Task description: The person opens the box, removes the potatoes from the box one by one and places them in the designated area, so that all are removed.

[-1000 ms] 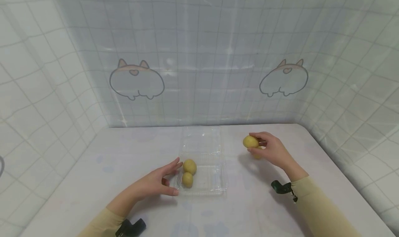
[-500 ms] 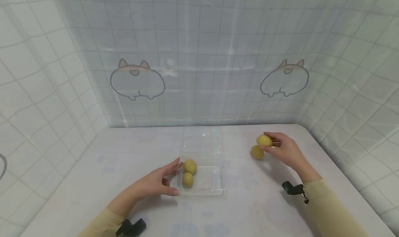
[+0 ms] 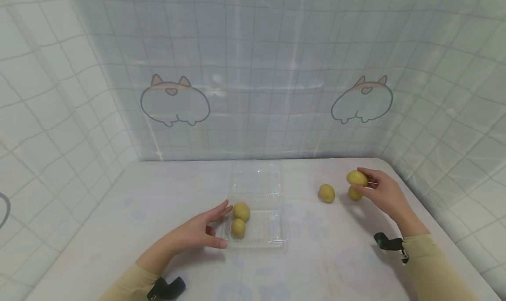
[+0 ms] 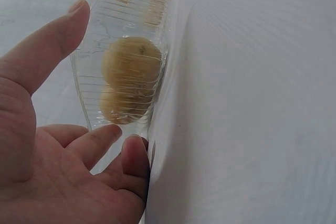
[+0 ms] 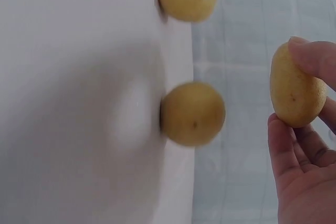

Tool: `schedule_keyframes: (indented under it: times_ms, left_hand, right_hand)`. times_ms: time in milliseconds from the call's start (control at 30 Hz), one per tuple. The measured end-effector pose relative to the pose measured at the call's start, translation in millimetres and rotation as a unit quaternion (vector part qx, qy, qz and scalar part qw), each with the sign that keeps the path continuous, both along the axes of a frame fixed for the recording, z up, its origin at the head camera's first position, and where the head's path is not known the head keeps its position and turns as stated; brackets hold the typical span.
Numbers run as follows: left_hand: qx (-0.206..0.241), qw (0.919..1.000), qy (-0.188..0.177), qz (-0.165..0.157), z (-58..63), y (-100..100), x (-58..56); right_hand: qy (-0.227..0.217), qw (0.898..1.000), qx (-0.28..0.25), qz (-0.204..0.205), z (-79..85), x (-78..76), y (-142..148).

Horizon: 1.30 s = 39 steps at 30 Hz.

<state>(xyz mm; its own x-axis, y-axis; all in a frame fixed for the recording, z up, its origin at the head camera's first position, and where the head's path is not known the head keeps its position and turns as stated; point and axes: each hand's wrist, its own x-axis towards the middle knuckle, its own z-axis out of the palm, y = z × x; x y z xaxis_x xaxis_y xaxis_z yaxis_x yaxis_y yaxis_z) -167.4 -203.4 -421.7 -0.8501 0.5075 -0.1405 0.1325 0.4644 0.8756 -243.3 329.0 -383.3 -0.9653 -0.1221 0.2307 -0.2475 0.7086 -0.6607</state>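
Note:
In the head view my right hand [image 3: 381, 193] pinches a small yellow potato [image 3: 356, 178] between thumb and fingers, held above the table. The right wrist view shows that potato [image 5: 295, 85] apart from two others on the table. One of these, a potato [image 3: 355, 193], sits right below my right hand and is partly hidden by it; another potato [image 3: 327, 193] lies to its left. My left hand [image 3: 196, 231] rests at the left side of a clear plastic clamshell box [image 3: 262, 226], fingers spread. Inside the box, against its left wall, are two potatoes [image 3: 240, 212].
The box's transparent lid [image 3: 255, 178] lies folded back towards the rear wall. A white table [image 3: 253, 274] with faint prints carries everything. Grid-patterned curtains [image 3: 253, 72] enclose the back and both sides. A dark device is strapped at each wrist.
My right hand has moved to the right with the potato in its grip, past the potato on the table, and now hovers over another one. The left hand has stayed beside the box.

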Motion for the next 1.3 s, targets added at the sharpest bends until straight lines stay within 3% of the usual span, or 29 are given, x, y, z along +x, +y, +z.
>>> schedule_keyframes:
  times_ms: [467, 700, 1033, 1300]
  left_hand:
    - [0.008, 1.0000, -0.002, -0.001, -0.1, -1, 0.6]
    - [0.006, 1.0000, -0.002, -0.002, -0.5, -1, 0.6]
    - [0.003, 1.0000, -0.003, 0.001, -0.2, 0, 0.1]
    - [-0.009, 1.0000, 0.003, 0.000, -1.5, -1, -1.0]
  right_hand:
    - [-0.019, 0.999, -0.017, -0.042, -9.4, 2.8, 34]
    - [-0.041, 0.997, 0.006, -0.071, -14.8, 3.4, 45]
    - [-0.014, 0.995, 0.038, -0.087, -25.6, 1.0, 57]
    - [-0.020, 0.994, 0.056, -0.089, -31.7, 0.1, 62]
